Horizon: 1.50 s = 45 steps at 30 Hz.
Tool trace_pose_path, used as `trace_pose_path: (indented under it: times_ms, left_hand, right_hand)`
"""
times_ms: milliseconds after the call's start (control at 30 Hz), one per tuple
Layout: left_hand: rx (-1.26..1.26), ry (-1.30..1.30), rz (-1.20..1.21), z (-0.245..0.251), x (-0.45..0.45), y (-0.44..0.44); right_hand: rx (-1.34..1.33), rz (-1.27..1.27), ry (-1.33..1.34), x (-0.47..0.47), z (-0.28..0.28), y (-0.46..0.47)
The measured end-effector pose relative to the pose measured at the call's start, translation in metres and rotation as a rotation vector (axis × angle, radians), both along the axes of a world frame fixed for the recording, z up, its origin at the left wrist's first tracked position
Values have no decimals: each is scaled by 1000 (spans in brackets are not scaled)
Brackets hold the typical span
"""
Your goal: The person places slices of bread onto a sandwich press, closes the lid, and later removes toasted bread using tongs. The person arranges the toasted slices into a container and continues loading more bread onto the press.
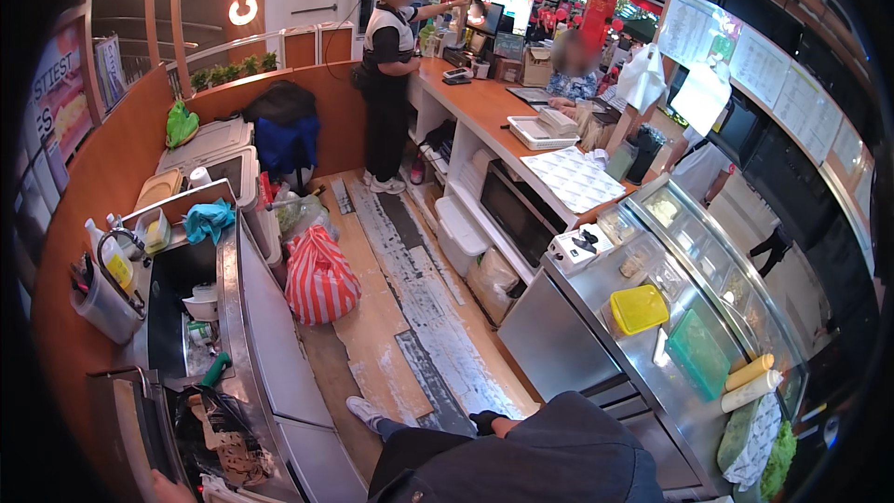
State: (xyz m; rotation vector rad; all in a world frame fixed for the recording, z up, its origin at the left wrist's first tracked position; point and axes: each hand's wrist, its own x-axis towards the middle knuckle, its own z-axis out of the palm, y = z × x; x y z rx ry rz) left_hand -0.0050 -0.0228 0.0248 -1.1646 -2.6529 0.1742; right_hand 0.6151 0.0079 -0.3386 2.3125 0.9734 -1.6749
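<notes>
My right hand (pixel 487 422), in a black glove, hangs low in front of my dark sleeve, above the worn floor; its fingers look curled, and whether they hold anything is not clear. At the bottom left edge my left hand (pixel 171 487) shows only in part, beside a metal-edged panel (pixel 133 426); its fingers are hidden. Close to it are a black-bag-lined bin (pixel 192 426) with brown paper inside and a green handle (pixel 216 369). Beyond lies a steel sink (pixel 234 293) holding a white container (pixel 201 302). A teal cloth (pixel 209 220) rests at its far end.
A red-striped bag (pixel 321 276) sits on the floor aisle. At right, a steel prep counter (pixel 594 286) bears a yellow-lidded tub (pixel 638 309), a green cutting board (pixel 698 355) and squeeze bottles (pixel 751 391). A co-worker (pixel 391 77) stands at the wooden service counter (pixel 475 108).
</notes>
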Motion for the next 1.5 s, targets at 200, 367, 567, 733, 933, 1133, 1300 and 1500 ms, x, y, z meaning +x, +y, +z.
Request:
trace_pose_path:
  times_ms: [200, 367, 567, 733, 933, 1133, 1300, 1500]
  left_hand:
    - [98, 43, -64, 6, 6, 1]
    - [33, 28, 15, 11, 14, 4]
    - [-2, -21, 59, 15, 16, 5]
    - [11, 82, 76, 11, 17, 10]
    - [28, 42, 161, 7, 18, 13]
    - [42, 33, 135, 0, 9, 10]
    - [62, 119, 79, -5, 8, 7]
    - [101, 118, 10, -5, 7, 3]
  right_hand:
    - [-102, -129, -15, 41, -4, -12]
    - [-18, -294, -2, 16, -2, 37]
    - [101, -342, 69, -42, 29, 130]
    - [158, -708, 390, -109, 48, 206]
    - [367, -387, 376, -167, 52, 223]
    - [297, 51, 74, -141, 31, 190]
    - [110, -424, 58, -91, 9, 129]
    - [82, -667, -141, -41, -19, 35]
